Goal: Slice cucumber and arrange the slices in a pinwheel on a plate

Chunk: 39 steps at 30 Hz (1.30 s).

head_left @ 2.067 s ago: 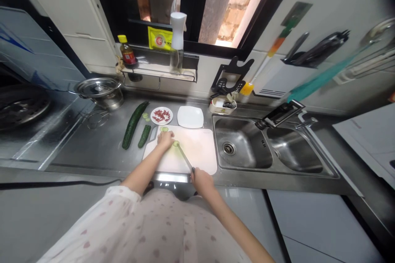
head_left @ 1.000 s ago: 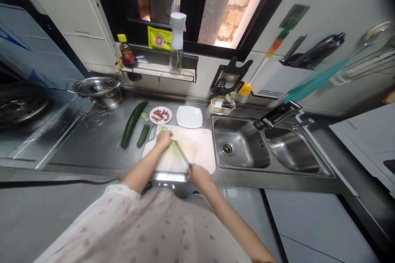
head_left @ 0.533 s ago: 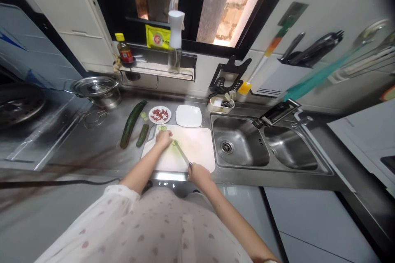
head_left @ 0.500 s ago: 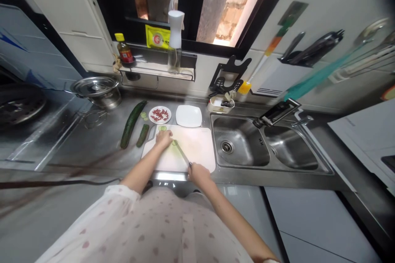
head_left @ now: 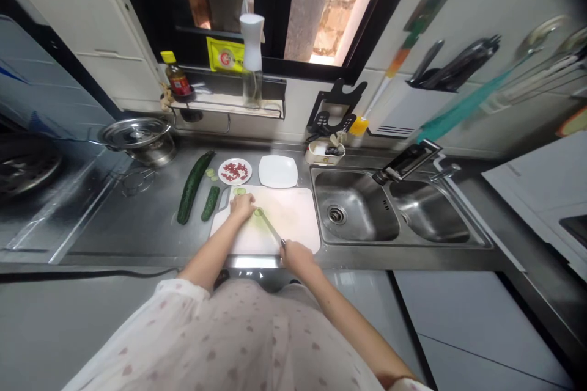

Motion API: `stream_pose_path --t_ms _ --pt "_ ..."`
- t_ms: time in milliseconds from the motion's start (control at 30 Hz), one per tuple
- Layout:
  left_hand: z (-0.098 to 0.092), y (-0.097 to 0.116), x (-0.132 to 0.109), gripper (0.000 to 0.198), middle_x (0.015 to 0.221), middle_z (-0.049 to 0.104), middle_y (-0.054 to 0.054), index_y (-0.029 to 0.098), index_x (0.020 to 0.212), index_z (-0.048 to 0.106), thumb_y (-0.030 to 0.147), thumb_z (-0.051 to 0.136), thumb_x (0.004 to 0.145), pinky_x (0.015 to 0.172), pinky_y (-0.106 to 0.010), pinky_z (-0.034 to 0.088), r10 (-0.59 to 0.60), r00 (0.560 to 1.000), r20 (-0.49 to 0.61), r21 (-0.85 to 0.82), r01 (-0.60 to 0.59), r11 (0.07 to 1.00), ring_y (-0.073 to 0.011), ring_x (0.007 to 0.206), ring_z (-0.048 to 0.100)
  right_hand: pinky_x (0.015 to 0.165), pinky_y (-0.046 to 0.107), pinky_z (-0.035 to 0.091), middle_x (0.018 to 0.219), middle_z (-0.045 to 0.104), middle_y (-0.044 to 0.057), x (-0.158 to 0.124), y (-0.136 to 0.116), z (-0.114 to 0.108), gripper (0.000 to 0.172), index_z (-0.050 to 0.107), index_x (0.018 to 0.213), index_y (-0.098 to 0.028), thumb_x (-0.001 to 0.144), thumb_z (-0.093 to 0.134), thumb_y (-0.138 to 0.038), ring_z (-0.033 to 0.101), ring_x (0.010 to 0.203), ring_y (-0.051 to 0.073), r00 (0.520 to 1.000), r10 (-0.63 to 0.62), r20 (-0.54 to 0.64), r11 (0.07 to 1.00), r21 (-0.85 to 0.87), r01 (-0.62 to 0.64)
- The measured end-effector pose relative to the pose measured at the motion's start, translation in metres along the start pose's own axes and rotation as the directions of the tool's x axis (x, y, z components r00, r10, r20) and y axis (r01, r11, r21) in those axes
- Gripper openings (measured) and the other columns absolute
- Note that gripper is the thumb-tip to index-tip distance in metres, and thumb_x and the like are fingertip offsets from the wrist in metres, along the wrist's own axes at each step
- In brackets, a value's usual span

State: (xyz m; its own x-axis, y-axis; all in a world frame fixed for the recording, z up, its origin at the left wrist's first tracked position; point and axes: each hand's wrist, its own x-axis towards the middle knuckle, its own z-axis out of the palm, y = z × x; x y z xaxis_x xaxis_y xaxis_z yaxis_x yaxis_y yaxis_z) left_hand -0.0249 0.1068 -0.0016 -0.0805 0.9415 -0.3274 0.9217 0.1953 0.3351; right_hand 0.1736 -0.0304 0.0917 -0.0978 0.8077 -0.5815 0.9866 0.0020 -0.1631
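My right hand [head_left: 298,255] is closed round the handle of a knife [head_left: 273,229]. The blade slants up and left across the white cutting board [head_left: 293,220], its tip at a round cucumber slice [head_left: 258,212]. Just left of that slice is my left hand [head_left: 243,205], fingers curled and pressed together; what they hold, if anything, is hidden. A few pale cucumber slices [head_left: 239,191] lie beyond it on the board's far left corner. Left of the board rest a cut cucumber piece [head_left: 210,203] and a long whole cucumber [head_left: 194,188], with more slices [head_left: 211,173] beside them.
Behind the board stand a plate [head_left: 227,178] of chopped red pieces and a bare white plate [head_left: 277,171]. A double sink [head_left: 355,234] with a faucet [head_left: 408,162] is at the right. A lidded steel pot [head_left: 156,149] sits at back left, below a shelf [head_left: 220,107] with bottles.
The view has shifted slightly, moving the background a little left. Both hands and the knife keep nearly the same place over the board.
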Motion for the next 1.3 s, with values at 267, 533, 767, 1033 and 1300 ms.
stream_pose_path --t_ms 267,533,767,1033,1300 --pt "-0.001 0.000 -0.001 0.032 0.111 0.061 -0.006 0.026 0.107 0.063 0.038 0.066 0.077 0.095 -0.036 0.041 0.012 1.000 -0.006 -0.001 -0.012 1.000 -0.0265 0.113 0.053 0.078 0.032 0.048 0.107 0.068 0.018 0.000 -0.003 -0.004 0.037 0.064 0.113 -0.013 0.095 0.036 -0.029 0.066 0.100 0.025 1.000 0.006 0.016 1.000 0.005 -0.006" --pt "0.000 0.000 -0.002 0.030 0.107 0.062 -0.006 0.026 0.105 0.064 0.034 0.065 0.076 0.094 -0.037 0.041 0.017 1.000 -0.021 -0.019 -0.018 1.000 -0.0271 0.111 0.054 0.078 0.032 0.047 0.105 0.069 0.018 0.001 0.002 0.003 0.038 0.064 0.113 -0.013 0.095 0.036 -0.031 0.066 0.100 0.025 1.000 0.003 -0.005 1.000 0.005 -0.003" --pt "0.003 -0.002 0.000 0.031 0.107 0.062 -0.006 0.026 0.106 0.063 0.036 0.065 0.076 0.094 -0.037 0.041 0.019 1.000 -0.023 -0.020 -0.020 1.000 -0.0266 0.110 0.054 0.078 0.031 0.047 0.105 0.069 0.017 0.003 -0.003 -0.002 0.036 0.064 0.113 -0.014 0.094 0.037 -0.030 0.066 0.099 0.024 1.000 0.020 0.014 1.000 0.016 -0.020" --pt "0.002 -0.002 0.001 0.032 0.108 0.061 -0.007 0.027 0.106 0.064 0.037 0.066 0.077 0.095 -0.037 0.041 0.020 1.000 -0.007 -0.025 -0.020 0.999 -0.0264 0.112 0.053 0.078 0.032 0.047 0.106 0.069 0.018 -0.009 0.005 0.000 0.039 0.064 0.113 -0.013 0.096 0.034 -0.031 0.065 0.101 0.026 0.999 0.027 0.038 0.999 -0.020 -0.027" --pt "-0.001 0.000 -0.002 0.031 0.107 0.062 -0.006 0.028 0.106 0.063 0.036 0.066 0.076 0.095 -0.037 0.040 0.008 1.000 0.000 -0.018 -0.008 1.000 -0.0266 0.113 0.053 0.080 0.033 0.047 0.108 0.068 0.018 -0.022 0.011 -0.001 0.039 0.063 0.115 -0.015 0.096 0.035 -0.035 0.064 0.105 0.026 0.995 0.067 0.071 0.997 -0.032 -0.065"
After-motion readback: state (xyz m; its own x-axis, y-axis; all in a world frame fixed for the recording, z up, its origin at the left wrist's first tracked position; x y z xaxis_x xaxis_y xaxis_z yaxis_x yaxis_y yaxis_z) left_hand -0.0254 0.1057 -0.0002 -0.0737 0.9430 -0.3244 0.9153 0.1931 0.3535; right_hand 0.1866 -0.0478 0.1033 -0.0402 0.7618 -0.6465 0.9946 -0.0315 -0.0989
